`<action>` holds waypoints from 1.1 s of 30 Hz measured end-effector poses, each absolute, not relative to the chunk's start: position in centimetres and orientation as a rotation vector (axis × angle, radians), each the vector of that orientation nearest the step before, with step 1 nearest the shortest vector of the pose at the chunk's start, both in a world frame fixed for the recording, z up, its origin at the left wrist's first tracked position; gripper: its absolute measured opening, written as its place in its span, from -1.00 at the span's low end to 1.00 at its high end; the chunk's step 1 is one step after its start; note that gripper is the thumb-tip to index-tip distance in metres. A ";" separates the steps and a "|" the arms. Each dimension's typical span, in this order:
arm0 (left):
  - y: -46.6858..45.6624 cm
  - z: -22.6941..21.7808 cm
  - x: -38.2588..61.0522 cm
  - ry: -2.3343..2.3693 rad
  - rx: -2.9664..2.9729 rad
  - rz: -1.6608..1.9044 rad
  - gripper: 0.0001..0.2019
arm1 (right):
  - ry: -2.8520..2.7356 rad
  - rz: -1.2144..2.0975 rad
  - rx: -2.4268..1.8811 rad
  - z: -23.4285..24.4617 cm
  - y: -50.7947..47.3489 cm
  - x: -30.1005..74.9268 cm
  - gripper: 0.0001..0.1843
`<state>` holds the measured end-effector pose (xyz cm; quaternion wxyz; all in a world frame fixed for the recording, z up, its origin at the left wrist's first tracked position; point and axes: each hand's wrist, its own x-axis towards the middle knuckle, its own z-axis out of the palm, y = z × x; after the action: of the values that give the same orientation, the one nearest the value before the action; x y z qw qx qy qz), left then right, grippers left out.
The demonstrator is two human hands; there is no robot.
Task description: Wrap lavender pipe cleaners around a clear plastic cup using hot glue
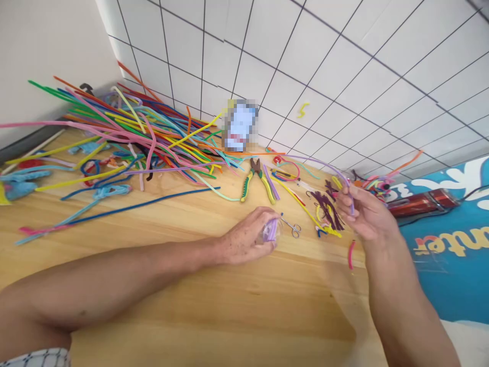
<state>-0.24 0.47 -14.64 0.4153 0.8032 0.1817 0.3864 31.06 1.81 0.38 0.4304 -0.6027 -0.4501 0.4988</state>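
Observation:
My left hand (pixel 250 237) rests low over the wooden table, its fingers curled round a small clear piece with short purple strips (pixel 271 230) in it; I cannot make out exactly what the clear piece is. Raised at the right, my right hand (pixel 362 209) pinches a long purple pipe cleaner (pixel 324 162), which arcs away to the left toward the back. Small scissors (pixel 293 227) lie just right of my left hand. Beyond it are pliers (pixel 257 181) with green and yellow handles, spread apart, with loose purple pieces (pixel 271 182) beside them.
A big heap of coloured pipe cleaners (pixel 153 137) covers the back left. A phone (pixel 240 125) leans on the tiled wall. Dark purple cut pieces (pixel 328 206), a pink bit (pixel 351 255) and a red cylindrical tool (pixel 424 203) with a cord lie at the right.

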 end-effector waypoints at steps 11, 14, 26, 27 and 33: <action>0.8 -14.6 -0.3 0.453 2.045 1.017 -0.44 | -1.173 1.379 -1.339 -4.6 -4.4 22.5 -0.58; 0.8 -14.6 -0.3 0.442 2.038 1.039 -0.41 | -1.286 1.259 -1.357 -6.3 -4.1 21.6 -0.53; 0.7 -14.3 -0.2 0.434 2.026 1.036 -0.45 | -1.739 0.940 -1.399 -5.9 -4.2 21.3 -0.55; 0.7 -14.3 -0.2 0.435 2.025 1.033 -0.46 | -1.745 0.926 -1.392 -6.0 -4.2 21.3 -0.56; 0.8 -14.6 -0.1 0.413 2.059 1.074 -0.46 | -1.800 0.853 -1.391 -6.4 -4.2 21.3 -0.56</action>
<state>-0.12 0.80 -14.57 0.3814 0.8070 0.1619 0.4208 21.30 -4.24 -6.40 0.3488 -0.5365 -0.6944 0.3292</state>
